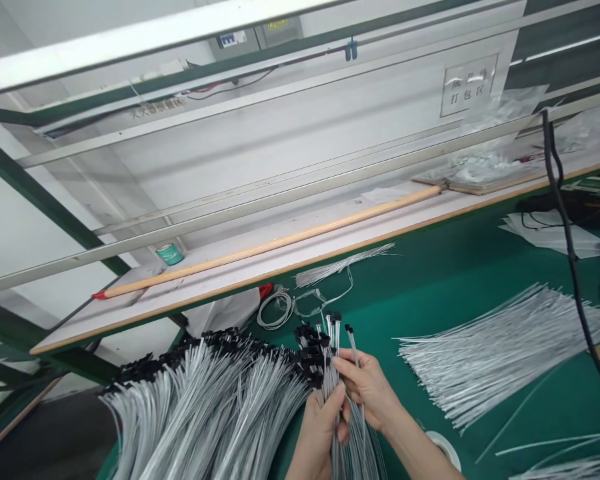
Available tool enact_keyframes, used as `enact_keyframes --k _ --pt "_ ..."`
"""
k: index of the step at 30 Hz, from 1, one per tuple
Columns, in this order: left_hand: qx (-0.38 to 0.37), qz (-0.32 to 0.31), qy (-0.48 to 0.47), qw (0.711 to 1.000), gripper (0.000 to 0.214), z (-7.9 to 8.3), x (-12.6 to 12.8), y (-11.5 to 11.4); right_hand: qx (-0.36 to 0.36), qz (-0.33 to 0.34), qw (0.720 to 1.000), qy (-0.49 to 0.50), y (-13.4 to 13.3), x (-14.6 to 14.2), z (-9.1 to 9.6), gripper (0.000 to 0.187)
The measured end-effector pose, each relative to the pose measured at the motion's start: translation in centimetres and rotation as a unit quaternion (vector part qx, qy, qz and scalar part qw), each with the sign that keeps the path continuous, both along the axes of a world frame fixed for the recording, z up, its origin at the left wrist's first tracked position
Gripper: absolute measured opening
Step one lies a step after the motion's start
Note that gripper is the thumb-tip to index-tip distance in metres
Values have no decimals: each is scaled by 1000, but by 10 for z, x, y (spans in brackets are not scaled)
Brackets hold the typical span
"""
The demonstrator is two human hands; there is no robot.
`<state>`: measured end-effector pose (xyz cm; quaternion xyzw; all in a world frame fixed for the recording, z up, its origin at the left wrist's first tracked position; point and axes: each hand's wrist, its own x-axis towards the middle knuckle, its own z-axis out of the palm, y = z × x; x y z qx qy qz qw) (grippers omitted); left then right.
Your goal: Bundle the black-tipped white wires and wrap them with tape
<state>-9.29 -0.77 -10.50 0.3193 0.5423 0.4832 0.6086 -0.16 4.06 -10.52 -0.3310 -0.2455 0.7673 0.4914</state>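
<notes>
My left hand [320, 427] is closed around a bundle of thin grey cables [329, 379] with black connectors [313, 347] at the upper ends. Beside it, my right hand [367, 387] pinches a few cables of the same kind, their black tips [349, 329] standing up above the fingers. Both hands are close together, and the lower cable lengths hang down behind and below them. Just left of the hands lies a big heap of grey cables [205, 407], its black connector ends pointing away from me.
A large pile of loose grey cables [500, 353] lies right on the green table [430, 287]. A tape roll [444, 448] sits near my right forearm. Behind runs a shelf [300, 257] with a wooden pole [280, 243] and a green tin [170, 254]. A black cord [563, 200] hangs at right.
</notes>
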Motion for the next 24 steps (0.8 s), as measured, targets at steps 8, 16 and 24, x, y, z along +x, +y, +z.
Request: enact_keyframes --k 8,16,24 --pt "7 24 -26 999 38 1 0 -2 -31 -4 999 23 -1 2 -5 40" --pt "-15 50 -42 998 41 -4 -4 -2 -28 -9 999 41 0 5 -11 37" --pt "-20 51 -40 998 42 -4 -1 -4 0 -104 995 12 7 8 5 48"
